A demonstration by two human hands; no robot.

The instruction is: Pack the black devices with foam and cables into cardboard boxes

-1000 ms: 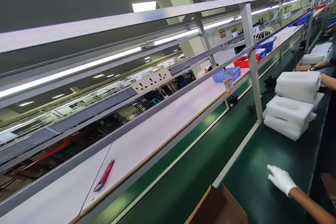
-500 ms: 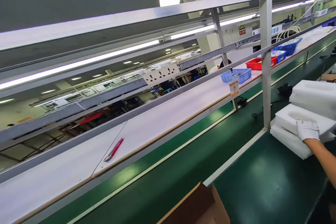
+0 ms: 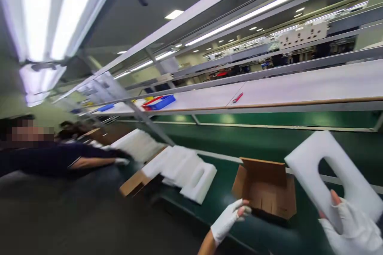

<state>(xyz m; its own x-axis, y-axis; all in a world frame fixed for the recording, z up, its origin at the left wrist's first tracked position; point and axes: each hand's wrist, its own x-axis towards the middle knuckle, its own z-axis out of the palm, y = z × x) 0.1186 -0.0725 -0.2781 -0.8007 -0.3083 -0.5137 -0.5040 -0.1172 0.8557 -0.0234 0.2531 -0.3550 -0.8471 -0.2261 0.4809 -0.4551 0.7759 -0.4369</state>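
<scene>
Here the right hand (image 3: 353,225) clasps a tilted foam block (image 3: 308,167), the empty left hand (image 3: 228,220) half-curled.

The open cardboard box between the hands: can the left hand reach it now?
Yes, probably: the left hand appears empty, close to the cardboard box, and nothing visible stands between them.

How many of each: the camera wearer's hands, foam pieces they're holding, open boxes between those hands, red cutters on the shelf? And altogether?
Left hand and right hand, white-gloved: 2
Foam piece, in the right hand: 1
Cardboard box, open, between the hands: 1
Red utility knife, on the white shelf: 1
Total: 5
</scene>
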